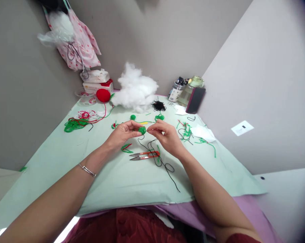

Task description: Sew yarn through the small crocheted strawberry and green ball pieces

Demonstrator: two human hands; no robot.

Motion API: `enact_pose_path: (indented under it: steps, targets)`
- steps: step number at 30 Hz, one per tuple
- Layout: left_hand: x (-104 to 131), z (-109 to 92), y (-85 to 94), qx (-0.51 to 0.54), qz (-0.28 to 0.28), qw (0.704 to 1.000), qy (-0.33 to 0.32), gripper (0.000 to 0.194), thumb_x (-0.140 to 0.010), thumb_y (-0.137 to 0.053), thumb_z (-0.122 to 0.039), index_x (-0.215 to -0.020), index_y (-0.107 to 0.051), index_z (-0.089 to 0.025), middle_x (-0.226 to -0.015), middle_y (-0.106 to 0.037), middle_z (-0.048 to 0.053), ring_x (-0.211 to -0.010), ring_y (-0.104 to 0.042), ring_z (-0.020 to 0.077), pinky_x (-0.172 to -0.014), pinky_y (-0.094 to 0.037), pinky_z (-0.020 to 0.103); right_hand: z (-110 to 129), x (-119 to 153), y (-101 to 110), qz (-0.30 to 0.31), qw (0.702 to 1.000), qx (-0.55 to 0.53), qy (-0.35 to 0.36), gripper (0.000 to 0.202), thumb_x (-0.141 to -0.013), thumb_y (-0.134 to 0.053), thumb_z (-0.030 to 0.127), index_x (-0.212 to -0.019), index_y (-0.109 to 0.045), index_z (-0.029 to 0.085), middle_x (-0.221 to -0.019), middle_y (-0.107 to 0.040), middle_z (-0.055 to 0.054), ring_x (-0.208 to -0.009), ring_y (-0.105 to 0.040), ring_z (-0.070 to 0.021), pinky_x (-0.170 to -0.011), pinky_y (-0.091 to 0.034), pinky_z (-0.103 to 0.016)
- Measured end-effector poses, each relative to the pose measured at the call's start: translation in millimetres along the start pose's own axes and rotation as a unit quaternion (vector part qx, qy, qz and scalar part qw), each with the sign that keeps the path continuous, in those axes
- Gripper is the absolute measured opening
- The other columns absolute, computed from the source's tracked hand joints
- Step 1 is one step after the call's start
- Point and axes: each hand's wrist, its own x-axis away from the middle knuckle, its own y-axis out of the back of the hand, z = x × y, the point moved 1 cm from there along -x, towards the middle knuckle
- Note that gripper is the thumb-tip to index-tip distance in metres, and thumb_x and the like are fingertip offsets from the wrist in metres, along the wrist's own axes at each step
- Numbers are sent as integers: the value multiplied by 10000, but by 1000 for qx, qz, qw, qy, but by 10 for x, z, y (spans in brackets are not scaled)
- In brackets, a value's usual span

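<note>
Between the fingers of my left hand [125, 132] is a small green crocheted piece [142, 130]. My right hand [164, 134] is just to its right, thumb and fingertips pinched together; what they hold is too small to make out. Black yarn [169, 170] hangs from near the green piece and trails in loops over the cloth. Below the hands, orange-handled thread snips [144, 155] lie with their blades pointing left, partly crossed by the black yarn. A green and red yarn scrap [127, 148] lies left of the snips.
White stuffing [135, 89] is heaped at the back. Red yarn ball [103, 95] and green yarn [76, 125] are at left; a black yarn bundle [158, 105] lies behind the hands. A phone [195, 100] leans by a bottle [186, 94]; yarn scraps [186, 131] and tissue [203, 133] lie right.
</note>
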Motion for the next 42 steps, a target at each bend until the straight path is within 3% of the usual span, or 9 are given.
enact_pose_path:
  steps: [7,22,29,37,40,42]
  targets:
    - [23,-61,-36,-49,13,999,12,278,-706,-862,-296,-953,-773,-204,-942,-741,38,-875,-662,180,-884,-508,354,-17,-9,99,34,999,26,26,143,-957,-607,181,-885,-727,208,-746,-487,12,-657,-462,-122,-626,-377,-265]
    - [61,-82,-72,-66,46,996,42,273,-776,-806,-328,-1026,-789,-219,-1002,-770,67,-916,-688,211,-911,-516,388,5,-11,271,115,993,10,6,210,-961,-579,174,-955,-777,244,-745,-529,11,-682,-502,-121,-648,-404,-274]
    - [37,27,-55,-50,31,998,25,301,-767,-820,-331,-1041,-779,-215,-1028,-747,58,-921,-661,195,-921,-491,376,-17,-10,37,47,995,-62,-56,135,-899,-650,230,-774,-636,180,-715,-564,15,-640,-478,-109,-594,-380,-257]
    - [40,45,-103,-73,-13,996,-40,322,-774,-803,-289,-1086,-752,-229,-1089,-732,54,-1019,-642,208,-938,-487,354,-75,-21,-69,21,981,-120,-149,122,-869,-638,303,-903,-632,186,-711,-591,19,-605,-550,-115,-602,-479,-265]
    - [46,37,-107,-139,-55,986,-77,299,-758,-804,-268,-1052,-769,-223,-1057,-731,55,-986,-636,216,-946,-485,373,-22,14,-128,-3,981,-138,-137,99,-860,-613,267,-897,-546,203,-821,-603,4,-681,-630,-132,-663,-539,-287]
    - [52,37,-110,-167,-77,977,-109,269,-750,-805,-252,-1016,-781,-221,-1033,-724,56,-972,-626,216,-945,-483,373,27,42,-175,-17,991,-94,-97,96,-882,-581,244,-882,-489,216,-871,-597,-7,-733,-641,-141,-688,-543,-291]
